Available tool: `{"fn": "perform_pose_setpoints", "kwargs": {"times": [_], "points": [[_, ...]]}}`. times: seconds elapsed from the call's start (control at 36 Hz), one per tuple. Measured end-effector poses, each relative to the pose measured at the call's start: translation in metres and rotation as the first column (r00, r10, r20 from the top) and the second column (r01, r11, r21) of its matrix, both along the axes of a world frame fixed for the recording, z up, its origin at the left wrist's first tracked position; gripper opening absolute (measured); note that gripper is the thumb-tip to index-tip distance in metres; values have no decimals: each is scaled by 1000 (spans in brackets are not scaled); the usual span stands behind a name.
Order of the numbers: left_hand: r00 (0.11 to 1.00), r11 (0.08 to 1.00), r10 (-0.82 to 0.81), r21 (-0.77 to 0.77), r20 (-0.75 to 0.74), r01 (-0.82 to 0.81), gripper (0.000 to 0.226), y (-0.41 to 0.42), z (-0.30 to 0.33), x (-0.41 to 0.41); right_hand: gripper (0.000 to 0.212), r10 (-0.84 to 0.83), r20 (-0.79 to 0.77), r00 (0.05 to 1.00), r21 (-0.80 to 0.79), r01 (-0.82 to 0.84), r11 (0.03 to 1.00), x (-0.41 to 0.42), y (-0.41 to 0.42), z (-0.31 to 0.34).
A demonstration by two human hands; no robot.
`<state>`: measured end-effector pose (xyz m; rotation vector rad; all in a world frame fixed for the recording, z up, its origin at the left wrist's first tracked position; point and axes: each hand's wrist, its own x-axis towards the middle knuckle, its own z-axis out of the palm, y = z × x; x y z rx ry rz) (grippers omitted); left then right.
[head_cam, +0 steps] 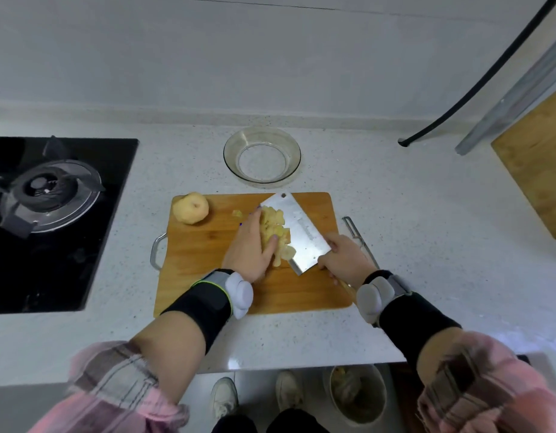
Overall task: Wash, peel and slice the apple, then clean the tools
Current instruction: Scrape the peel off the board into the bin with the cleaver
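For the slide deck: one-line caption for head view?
Left hand gathers apple pieces against cleaver held by right hand.

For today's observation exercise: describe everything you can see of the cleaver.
The cleaver has a broad rectangular blade of shiny metal with a small hole near its far corner. It lies tilted low over the wooden cutting board, with apple pieces piled on it. The right hand grips its handle; the left hand presses the pieces against it.
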<state>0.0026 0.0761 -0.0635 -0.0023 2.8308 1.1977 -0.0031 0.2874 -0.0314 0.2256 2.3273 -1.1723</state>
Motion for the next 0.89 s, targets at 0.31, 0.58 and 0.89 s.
{"fn": "perform_pose_setpoints", "kwargs": {"times": [0.31,0.58,0.89], "points": [[994,943,-81,-318,70,99,59,-41,3,-21,37,4,-32,999,86,-2,996,6,-6,2],[997,968,-63,245,40,51,77,-37,-3,24,34,-28,-15,999,97,29,995,23,-21,6],[963,895,265,357,54,-266,56,4,-1,23,38,-63,-26,998,208,67,976,56,-41,11]]}}
